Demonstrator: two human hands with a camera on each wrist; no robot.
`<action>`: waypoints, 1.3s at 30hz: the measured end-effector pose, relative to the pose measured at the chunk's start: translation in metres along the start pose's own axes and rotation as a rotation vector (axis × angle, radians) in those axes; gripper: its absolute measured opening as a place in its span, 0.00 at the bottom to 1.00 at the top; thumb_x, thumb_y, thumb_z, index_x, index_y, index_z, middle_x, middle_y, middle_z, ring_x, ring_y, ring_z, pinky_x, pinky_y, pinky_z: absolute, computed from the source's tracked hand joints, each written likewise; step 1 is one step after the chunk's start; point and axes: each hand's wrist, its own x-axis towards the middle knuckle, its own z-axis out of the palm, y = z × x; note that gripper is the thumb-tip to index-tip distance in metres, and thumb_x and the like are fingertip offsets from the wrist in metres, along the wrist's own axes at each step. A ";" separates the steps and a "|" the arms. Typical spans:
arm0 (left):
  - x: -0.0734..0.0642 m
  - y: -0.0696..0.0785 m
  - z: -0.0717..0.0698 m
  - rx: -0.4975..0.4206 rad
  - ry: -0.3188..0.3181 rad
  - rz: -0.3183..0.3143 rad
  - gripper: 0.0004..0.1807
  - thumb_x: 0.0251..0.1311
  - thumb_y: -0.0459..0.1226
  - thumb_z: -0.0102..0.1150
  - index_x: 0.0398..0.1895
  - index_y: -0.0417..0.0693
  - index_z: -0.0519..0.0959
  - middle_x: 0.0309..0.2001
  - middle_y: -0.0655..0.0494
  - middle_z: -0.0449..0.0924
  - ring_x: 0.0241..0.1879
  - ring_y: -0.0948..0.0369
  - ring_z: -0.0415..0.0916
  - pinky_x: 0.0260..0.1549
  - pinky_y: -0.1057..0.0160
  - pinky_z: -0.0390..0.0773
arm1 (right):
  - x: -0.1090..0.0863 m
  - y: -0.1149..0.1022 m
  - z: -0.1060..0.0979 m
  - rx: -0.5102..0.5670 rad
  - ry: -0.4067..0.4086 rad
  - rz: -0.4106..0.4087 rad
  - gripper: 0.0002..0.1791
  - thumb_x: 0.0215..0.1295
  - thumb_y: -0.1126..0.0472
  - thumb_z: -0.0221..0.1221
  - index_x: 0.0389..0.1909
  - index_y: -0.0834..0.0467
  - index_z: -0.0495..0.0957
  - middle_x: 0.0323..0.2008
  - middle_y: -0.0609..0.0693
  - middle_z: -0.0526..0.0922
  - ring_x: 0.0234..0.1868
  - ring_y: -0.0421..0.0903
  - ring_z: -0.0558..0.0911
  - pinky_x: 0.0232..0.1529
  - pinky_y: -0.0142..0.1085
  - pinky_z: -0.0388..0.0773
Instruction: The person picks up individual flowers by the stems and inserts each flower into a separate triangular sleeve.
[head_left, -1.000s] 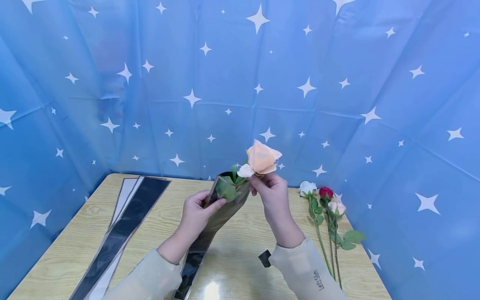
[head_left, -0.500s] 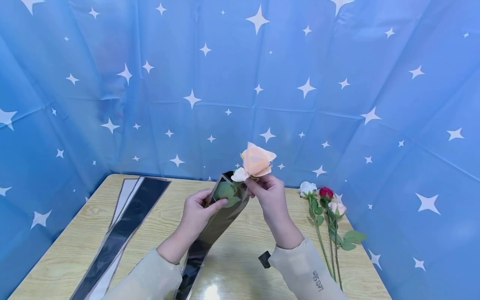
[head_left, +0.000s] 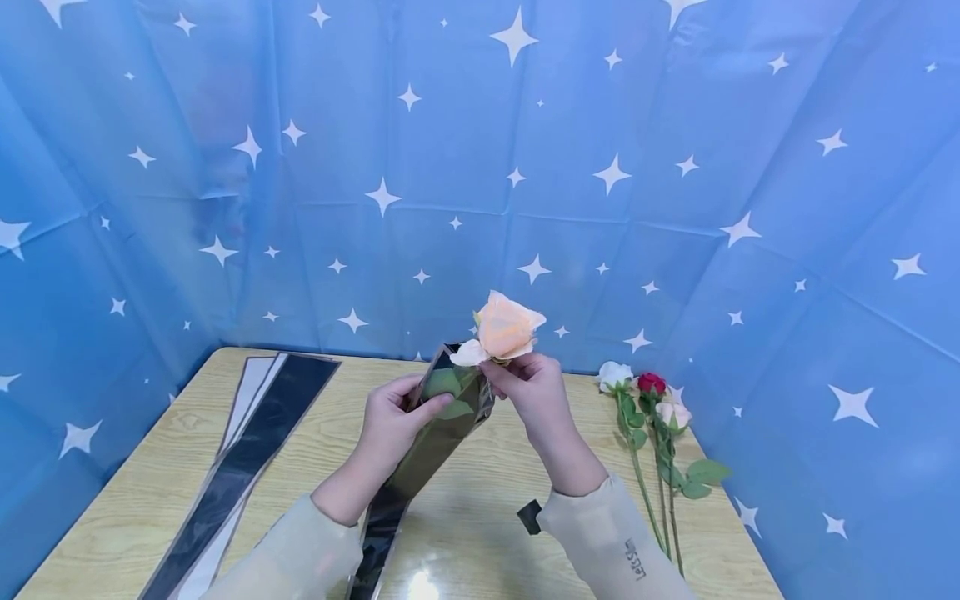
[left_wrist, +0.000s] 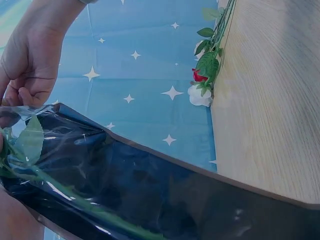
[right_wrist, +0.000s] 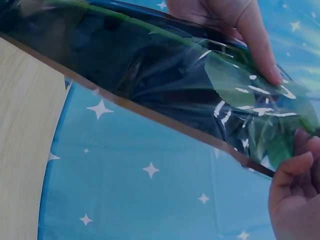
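A peach rose (head_left: 508,327) with a small white bud (head_left: 469,353) sticks out of the mouth of a long dark clear-fronted flower sleeve (head_left: 431,454). Its green stem (left_wrist: 100,212) and leaves (right_wrist: 230,82) show through the film inside. My left hand (head_left: 393,421) grips the sleeve near its mouth, thumb on the front over the leaves. Just under the bloom, my right hand (head_left: 536,392) pinches the flower at the sleeve's opening; the stem there is hidden by the fingers.
Several flat sleeves, black and white (head_left: 255,450), lie fanned on the left of the wooden table (head_left: 480,517). White, red and pale pink roses (head_left: 651,385) lie at the right. A small black piece (head_left: 529,517) shows beside the right cuff. A starred blue curtain (head_left: 480,167) hangs behind.
The right hand has moved the rose down and to the left, deeper into the sleeve. The leaves have slid inside behind the film. The left hand has stayed in place.
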 end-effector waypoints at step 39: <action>0.000 -0.005 -0.004 -0.027 0.011 0.034 0.12 0.52 0.33 0.68 0.40 0.38 0.83 0.22 0.62 0.80 0.22 0.66 0.75 0.22 0.66 0.76 | 0.002 -0.016 -0.015 -0.111 -0.152 -0.520 0.24 0.69 0.64 0.40 0.65 0.62 0.65 0.70 0.50 0.60 0.72 0.49 0.56 0.68 0.47 0.54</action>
